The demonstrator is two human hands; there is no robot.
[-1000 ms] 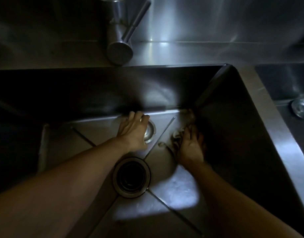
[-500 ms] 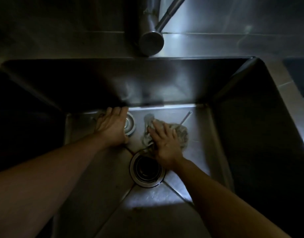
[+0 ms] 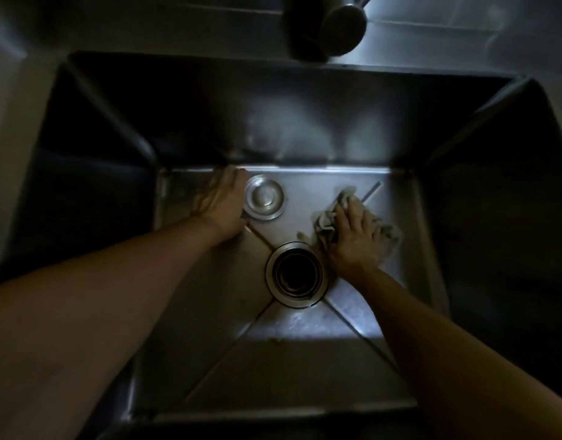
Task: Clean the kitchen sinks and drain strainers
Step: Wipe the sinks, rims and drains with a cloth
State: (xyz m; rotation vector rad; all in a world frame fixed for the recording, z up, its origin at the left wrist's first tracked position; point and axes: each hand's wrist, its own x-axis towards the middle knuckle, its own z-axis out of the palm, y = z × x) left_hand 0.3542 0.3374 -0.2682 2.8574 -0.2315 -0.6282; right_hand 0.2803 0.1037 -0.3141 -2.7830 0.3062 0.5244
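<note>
1. Through the head camera I look straight down into a deep stainless steel sink, dim except for a lit band across its floor.

2. My left hand lies flat on the sink floor near the back wall, fingers straight and together, holding nothing. Its fingertips reach the seam where floor meets back wall.

3. Just right of that hand, touching its thumb side or nearly so, lies a round metal drain strainer, out of the drain and resting on the floor with its flat rim and small centre knob showing.

4. My right hand presses down on a crumpled grey cloth, fingers spread and slightly bent over it. I cannot tell whether the fingers clutch the fabric or only press it. Cloth bunches out ahead of the fingertips and on the hand's right side.

5. The open drain hole sits just left of and nearer to me than the right hand, its metal ring touching or almost touching the heel of that hand. It lies between the two forearms, nearer than the strainer.

6. Creases in the sink floor run diagonally out from the drain to the corners.

7. Above the back rim, beyond both hands, the round end of a faucet spout hangs at the top of the view.

8. A few small brownish specks lie on the floor nearer to me than the drain.
</note>
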